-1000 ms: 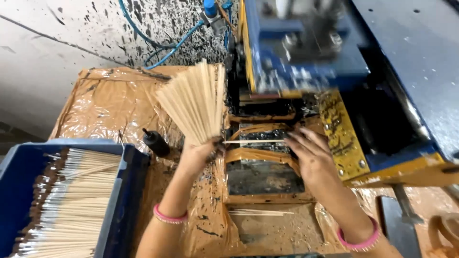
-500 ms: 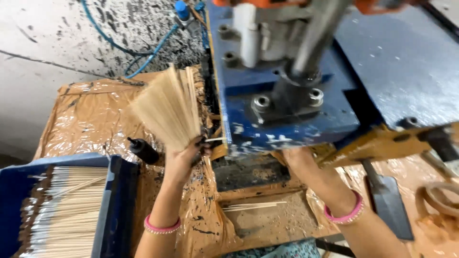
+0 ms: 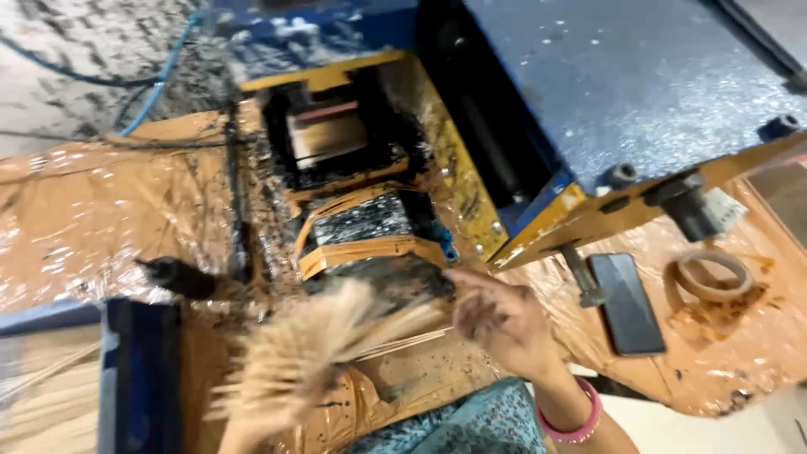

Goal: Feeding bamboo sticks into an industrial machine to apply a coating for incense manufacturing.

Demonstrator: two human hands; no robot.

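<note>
Low at the front of the plastic-wrapped brown bench (image 3: 76, 227), left hand (image 3: 261, 424), mostly hidden and blurred, grip closed around the base of a fanned bundle of thin pale wooden sticks (image 3: 315, 340). Bundle tips point up toward the black ink-stained tray (image 3: 378, 277) of the blue and yellow press machine (image 3: 588, 92). Right hand (image 3: 500, 319), fingers loosely spread, holds nothing, just beside the tray. Blue bin (image 3: 139, 370) at left. Black phone (image 3: 626, 303) and tape roll (image 3: 714, 273) at right.

Bright, even light; glare streaks the crinkled brown plastic table cover (image 3: 76, 210). Motion blur smears the fanned bundle of pale thin sticks (image 3: 315, 349) and the frame's edges.
</note>
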